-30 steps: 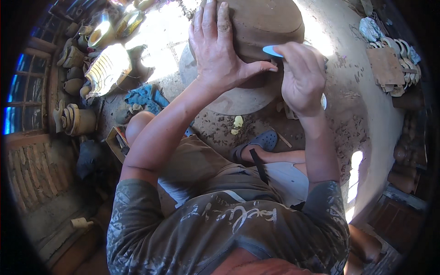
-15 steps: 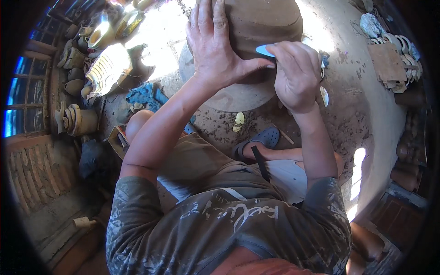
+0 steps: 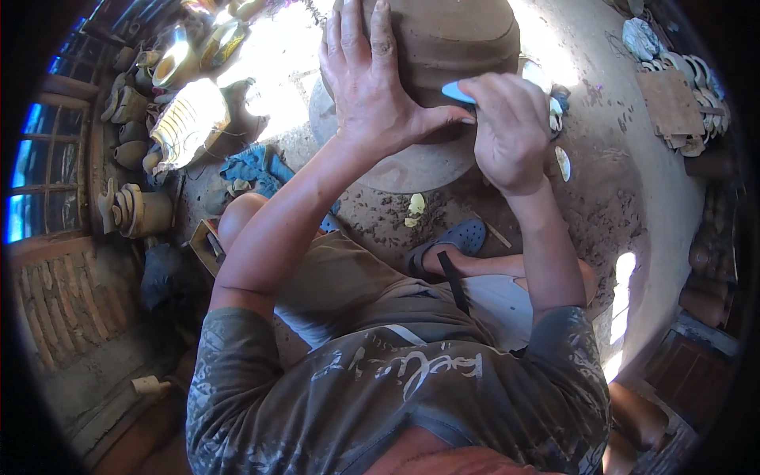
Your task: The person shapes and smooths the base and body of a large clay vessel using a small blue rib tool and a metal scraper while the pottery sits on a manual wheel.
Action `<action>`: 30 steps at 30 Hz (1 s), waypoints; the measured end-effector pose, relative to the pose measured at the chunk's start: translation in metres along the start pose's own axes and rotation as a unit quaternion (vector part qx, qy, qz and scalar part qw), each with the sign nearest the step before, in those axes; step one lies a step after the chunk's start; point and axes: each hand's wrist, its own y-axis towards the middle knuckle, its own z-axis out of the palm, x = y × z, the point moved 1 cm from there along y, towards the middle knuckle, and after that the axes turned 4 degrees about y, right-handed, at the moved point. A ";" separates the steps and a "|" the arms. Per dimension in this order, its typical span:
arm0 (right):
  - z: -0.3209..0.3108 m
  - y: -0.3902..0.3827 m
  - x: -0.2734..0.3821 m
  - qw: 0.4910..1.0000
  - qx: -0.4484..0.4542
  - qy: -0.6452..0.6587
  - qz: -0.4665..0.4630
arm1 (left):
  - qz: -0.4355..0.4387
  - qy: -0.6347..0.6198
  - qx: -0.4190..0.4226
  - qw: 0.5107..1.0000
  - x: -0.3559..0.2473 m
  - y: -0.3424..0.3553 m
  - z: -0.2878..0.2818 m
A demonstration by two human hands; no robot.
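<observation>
Pinching a blue tool [image 3: 457, 92], the right hand [image 3: 512, 136] flanks the left [image 3: 375, 96], spread on a clay vessel [image 3: 455, 36], inside hidden.

Gap between forearms [image 3: 289, 210] passable; clay vessel [image 3: 459, 36] blocks far end, left hand [image 3: 374, 99] bars vessel's left.

Harsh light blazes across the floor [image 3: 277, 47] up top, bleaching it white, and there's another hot streak [image 3: 622, 297] low on the right; blue glare edges the window [image 3: 49, 166], the lower left sinks into gloom, and straight lines bow toward a black fisheye border
</observation>
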 end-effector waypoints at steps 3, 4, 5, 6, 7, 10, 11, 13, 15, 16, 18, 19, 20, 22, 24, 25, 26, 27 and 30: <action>-0.007 -0.014 0.003 1.000 0.027 0.006 0.009 | -0.013 0.035 0.005 0.999 -0.005 -0.001 0.001; -0.008 -0.018 0.003 0.999 0.034 0.014 0.003 | -0.003 0.038 -0.004 0.999 -0.004 -0.001 0.003; -0.008 -0.019 0.001 1.000 0.019 0.017 0.000 | 0.007 0.041 -0.013 0.999 -0.004 0.000 0.004; -0.009 -0.017 0.001 1.000 0.006 0.021 -0.001 | 0.004 0.037 -0.004 0.999 -0.005 -0.001 0.003; -0.011 -0.014 0.001 1.000 -0.007 0.025 -0.003 | 0.001 0.032 0.005 0.999 -0.004 -0.001 0.001; -0.003 0.006 -0.022 0.999 -0.025 0.004 -0.023 | -0.005 0.026 0.018 0.999 -0.003 -0.003 0.000; -0.005 0.002 -0.019 1.000 -0.015 0.006 -0.014 | -0.006 0.026 0.020 0.999 -0.003 -0.003 0.001; -0.008 -0.001 -0.013 1.000 0.003 0.012 0.001 | -0.023 0.027 0.042 0.998 -0.010 0.000 -0.006; -0.011 -0.006 -0.012 1.000 0.015 0.019 0.002 | -0.019 0.028 0.042 0.999 -0.011 0.001 -0.006; -0.010 -0.009 -0.011 1.000 0.016 0.024 -0.003 | -0.006 0.029 0.029 0.999 -0.007 0.000 -0.003; -0.011 -0.004 -0.012 1.000 0.006 0.028 -0.010 | -0.010 0.031 0.035 0.999 -0.006 0.003 -0.002; -0.014 0.006 -0.012 1.000 -0.002 0.030 -0.007 | -0.030 0.033 0.057 0.997 -0.010 0.003 -0.006; -0.014 0.009 -0.012 0.999 -0.010 0.032 -0.003 | -0.050 0.035 0.080 0.995 -0.013 0.002 -0.008; -0.006 0.007 -0.012 1.000 -0.003 0.024 -0.011 | -0.047 0.031 0.076 0.995 -0.013 0.001 -0.008; -0.001 -0.004 -0.006 1.000 -0.007 0.023 0.001 | -0.030 0.030 0.054 0.998 -0.010 0.000 -0.006; 0.001 -0.013 -0.004 1.000 -0.006 0.022 0.009 | -0.014 0.028 0.035 0.999 -0.008 -0.001 -0.001; 0.002 -0.023 -0.002 1.000 -0.004 0.021 0.017 | 0.002 0.026 0.016 1.000 -0.007 -0.003 0.002; 0.003 -0.028 0.000 0.999 -0.004 0.021 0.025 | -0.006 0.040 0.026 0.999 -0.008 -0.004 0.001; -0.002 -0.029 0.004 0.999 0.019 0.031 0.038 | -0.008 0.055 0.031 0.998 -0.009 -0.006 0.000</action>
